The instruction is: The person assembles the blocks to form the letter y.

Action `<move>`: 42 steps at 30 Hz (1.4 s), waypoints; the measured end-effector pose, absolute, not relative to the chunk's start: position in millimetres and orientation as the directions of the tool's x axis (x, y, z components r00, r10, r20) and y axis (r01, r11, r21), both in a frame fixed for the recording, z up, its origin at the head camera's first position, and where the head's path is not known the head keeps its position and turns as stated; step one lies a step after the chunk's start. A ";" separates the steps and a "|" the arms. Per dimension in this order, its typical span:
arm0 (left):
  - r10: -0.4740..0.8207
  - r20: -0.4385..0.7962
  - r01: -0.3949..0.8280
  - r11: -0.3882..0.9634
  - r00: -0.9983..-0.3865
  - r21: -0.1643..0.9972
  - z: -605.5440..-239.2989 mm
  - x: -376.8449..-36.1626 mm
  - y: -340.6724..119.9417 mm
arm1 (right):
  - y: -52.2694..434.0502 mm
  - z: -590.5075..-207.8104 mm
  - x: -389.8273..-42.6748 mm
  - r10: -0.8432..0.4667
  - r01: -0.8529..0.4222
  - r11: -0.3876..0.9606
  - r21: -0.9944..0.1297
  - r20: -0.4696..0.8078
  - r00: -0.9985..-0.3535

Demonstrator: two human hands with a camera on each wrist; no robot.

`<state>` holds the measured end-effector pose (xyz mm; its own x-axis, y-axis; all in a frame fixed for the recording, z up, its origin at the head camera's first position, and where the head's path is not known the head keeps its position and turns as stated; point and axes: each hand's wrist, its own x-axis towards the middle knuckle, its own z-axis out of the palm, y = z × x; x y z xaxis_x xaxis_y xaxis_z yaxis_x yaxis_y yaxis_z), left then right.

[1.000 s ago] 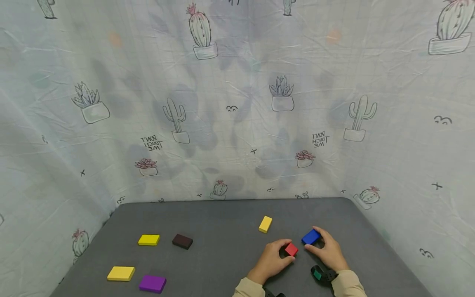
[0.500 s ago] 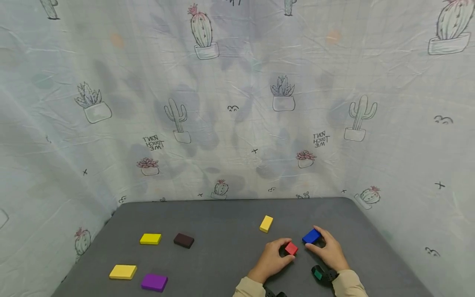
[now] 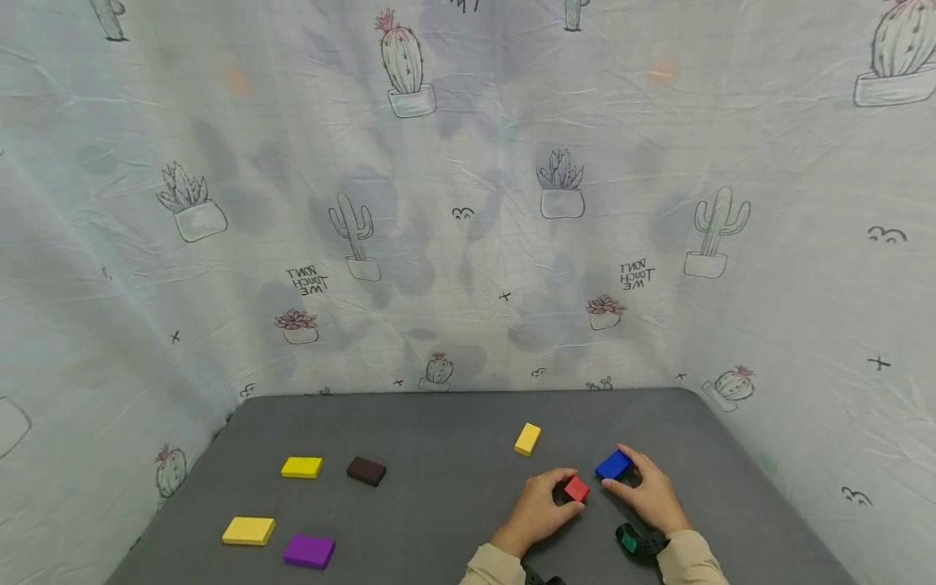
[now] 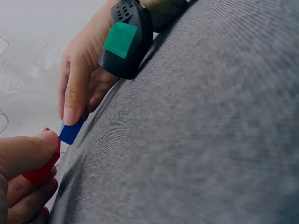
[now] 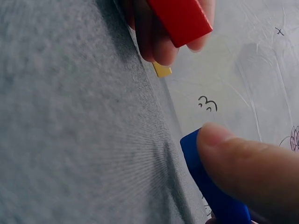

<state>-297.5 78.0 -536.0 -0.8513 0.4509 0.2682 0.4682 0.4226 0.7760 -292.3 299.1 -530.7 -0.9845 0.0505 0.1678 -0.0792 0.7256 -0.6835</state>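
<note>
As left hand (image 3: pixel 537 510) pinches red block (image 3: pixel 576 489) and right hand (image 3: pixel 651 494) pinches blue block (image 3: pixel 613 465) on the right of the worktop (image 3: pixel 439 512), head view shows open room toward brown block (image 3: pixel 366 471), one yellow block (image 3: pixel 528 439) nearer the far edge | left wrist view: inward drift could knock held blocks | right wrist view: uneven pressure might tilt blue block

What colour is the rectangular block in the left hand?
The rectangular block is red, clearest in the right wrist view.

The backdrop (image 3: pixel 468 114) twice bears flipped "DON'T TOUCH ME" (image 3: pixel 637 275).
</note>
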 end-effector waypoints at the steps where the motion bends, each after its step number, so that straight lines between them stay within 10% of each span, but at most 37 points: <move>1: 0.452 0.267 0.468 0.420 -0.851 0.778 -535.5 -296.8 77.8 | 298.8 -530.4 -291.9 0.049 -0.076 0.729 -0.680 0.164 -0.985; 42: 0.479 0.199 0.375 0.304 -0.855 0.876 -528.3 -291.9 50.0 | 267.5 -527.2 -288.4 -0.009 -0.129 0.654 -0.745 0.163 -0.987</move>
<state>-291.9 50.0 -528.3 -0.8547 0.4792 0.1994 0.3749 0.3045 0.8756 -288.4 267.5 -527.2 -0.9866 -0.0090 0.1629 -0.1290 0.6541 -0.7453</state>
